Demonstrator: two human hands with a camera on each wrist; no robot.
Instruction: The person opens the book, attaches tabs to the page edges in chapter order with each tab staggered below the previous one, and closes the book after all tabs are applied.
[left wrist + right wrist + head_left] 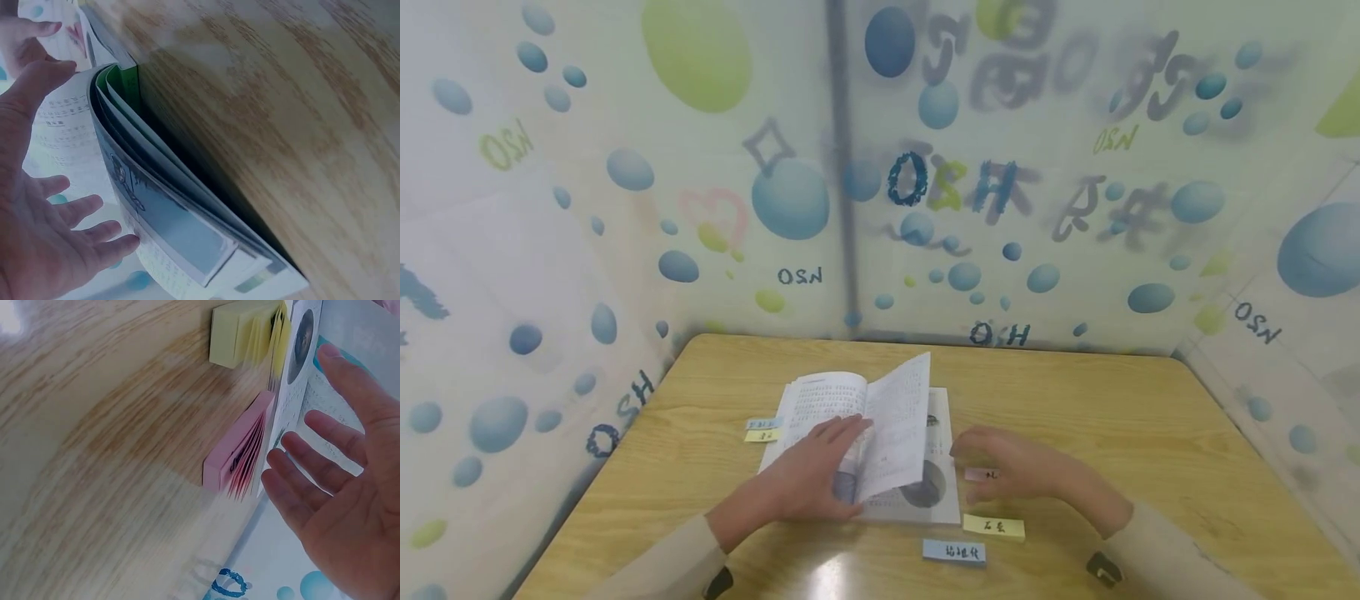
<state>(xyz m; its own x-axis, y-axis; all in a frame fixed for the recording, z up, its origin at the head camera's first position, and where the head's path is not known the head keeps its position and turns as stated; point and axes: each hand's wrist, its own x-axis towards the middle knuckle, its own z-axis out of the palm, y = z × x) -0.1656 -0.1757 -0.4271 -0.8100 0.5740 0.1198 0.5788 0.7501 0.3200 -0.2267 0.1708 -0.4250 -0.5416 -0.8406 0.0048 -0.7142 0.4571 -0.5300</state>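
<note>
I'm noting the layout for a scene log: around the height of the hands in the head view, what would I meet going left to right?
Pair of sticky notes → left hand → lifted page → right hand.

- Back wall (722,308): pale, whitish-green, printed with blue and green bubbles and mirrored chemical-style lettering
- Dark vertical strip (841,167) running down it, left of centre
- Blurred grey characters (1015,75) and a faint pink heart outline (715,218) among the bubbles
- Left wall (490,225) and right wall (1292,367): similarly patterned
- Table (1075,400): light wood grain, rounded far corners
- Bright glare (830,577) near its front
</note>
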